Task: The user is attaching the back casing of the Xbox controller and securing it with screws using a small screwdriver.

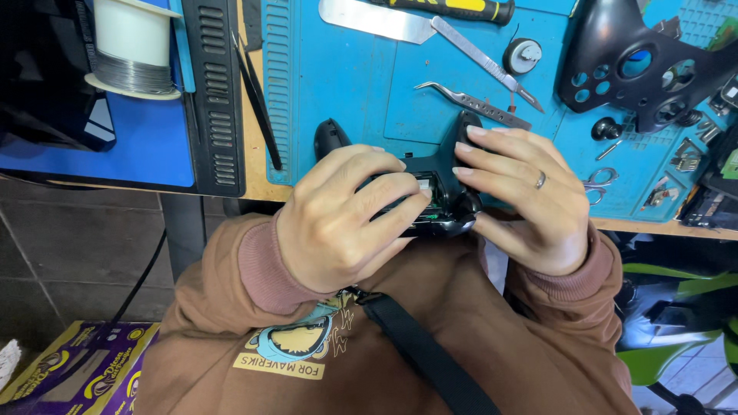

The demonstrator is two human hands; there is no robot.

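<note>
Brown sweatshirt (369, 361) nearest, left hand (342, 219) and right hand (523, 196) both gripping an opened black game controller (434, 192), tweezers (473, 104) beyond on the blue mat (338, 77), table (254, 165) beneath.

Left hand (338, 219) and right hand (523, 196) face inward, fingers apparently curled, gripping.

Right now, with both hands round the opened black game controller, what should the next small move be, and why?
Probably keep the left hand gripping the game controller body and let the right hand reach for the bent tweezers on the blue mat. The shell is open, a green board edge shows between the fingers, and bare fingertips look too broad for that gap.
</note>
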